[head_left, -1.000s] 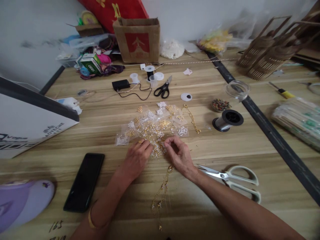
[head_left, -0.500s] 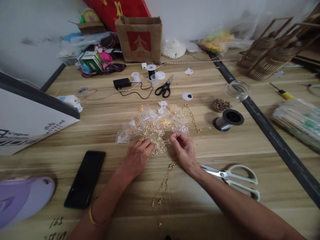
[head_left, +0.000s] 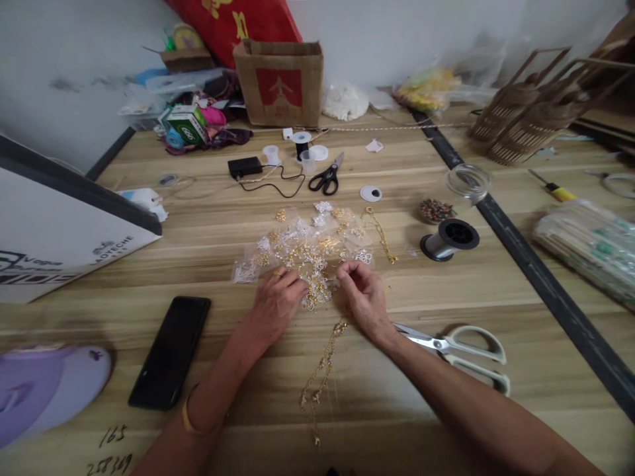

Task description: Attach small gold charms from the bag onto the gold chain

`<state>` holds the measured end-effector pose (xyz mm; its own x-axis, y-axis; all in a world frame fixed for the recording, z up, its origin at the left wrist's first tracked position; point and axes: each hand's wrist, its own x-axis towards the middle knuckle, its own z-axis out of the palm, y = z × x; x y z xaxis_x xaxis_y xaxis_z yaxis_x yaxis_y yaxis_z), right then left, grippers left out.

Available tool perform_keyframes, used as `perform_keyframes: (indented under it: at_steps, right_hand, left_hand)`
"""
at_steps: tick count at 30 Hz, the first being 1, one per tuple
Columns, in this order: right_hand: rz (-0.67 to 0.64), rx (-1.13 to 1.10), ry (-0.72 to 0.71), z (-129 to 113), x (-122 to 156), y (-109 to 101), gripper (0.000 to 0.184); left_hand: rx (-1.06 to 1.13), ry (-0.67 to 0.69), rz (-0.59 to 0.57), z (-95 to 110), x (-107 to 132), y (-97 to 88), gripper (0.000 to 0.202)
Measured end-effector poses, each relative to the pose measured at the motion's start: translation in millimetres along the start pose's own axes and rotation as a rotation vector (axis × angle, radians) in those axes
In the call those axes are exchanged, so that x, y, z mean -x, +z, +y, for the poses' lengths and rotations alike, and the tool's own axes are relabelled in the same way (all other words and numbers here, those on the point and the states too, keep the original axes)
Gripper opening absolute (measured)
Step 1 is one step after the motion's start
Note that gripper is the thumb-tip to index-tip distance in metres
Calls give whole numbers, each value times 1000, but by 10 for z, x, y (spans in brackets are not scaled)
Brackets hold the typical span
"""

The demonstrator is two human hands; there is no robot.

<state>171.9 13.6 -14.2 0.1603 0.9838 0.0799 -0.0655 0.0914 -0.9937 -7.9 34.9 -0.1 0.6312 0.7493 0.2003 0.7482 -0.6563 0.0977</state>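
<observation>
Heap of gold trinkets in clear bags (head_left: 307,248) is spread on pale wooden tabletop (head_left: 446,297), with white wall (head_left: 397,33) seen beyond the heap. At the heap's near edge, left hand (head_left: 275,303) and right hand (head_left: 366,299) are pinched narrow. Anything held cannot be told.

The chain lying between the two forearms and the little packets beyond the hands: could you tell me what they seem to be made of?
The chain looks like gold-toned metal, with small links and charms that glint; plated or solid cannot be told. The packets seem clear plastic film: glossy, crinkled and see-through.
</observation>
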Motion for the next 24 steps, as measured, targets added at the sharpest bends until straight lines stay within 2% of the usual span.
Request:
perform_keyframes:
  at_steps: [5, 8, 11, 14, 20, 24]
  right_hand:
    - [-5, 1, -6, 29, 0, -1, 17]
    - [-5, 5, -10, 41, 5, 2, 16]
    - [-13, 26, -19, 38, 20, 8, 16]
    - [-38, 81, -56, 16, 46, 11, 15]
    - [-154, 263, -298, -52, 100, 5, 10]
    - [-203, 329, -400, -64, 125, -3, 9]
  left_hand:
    - [77, -32, 53, 14, -6, 39, 18]
    - [162, -69, 157, 7, -5, 60, 16]
    - [309, -103, 300, 6, -9, 35, 12]
    - [536, -189, 361, 34, -8, -32, 8]
    - [1103, -594, 255, 115, 27, -118, 5]
    - [1308, -704, 193, 151, 54, -103, 5]
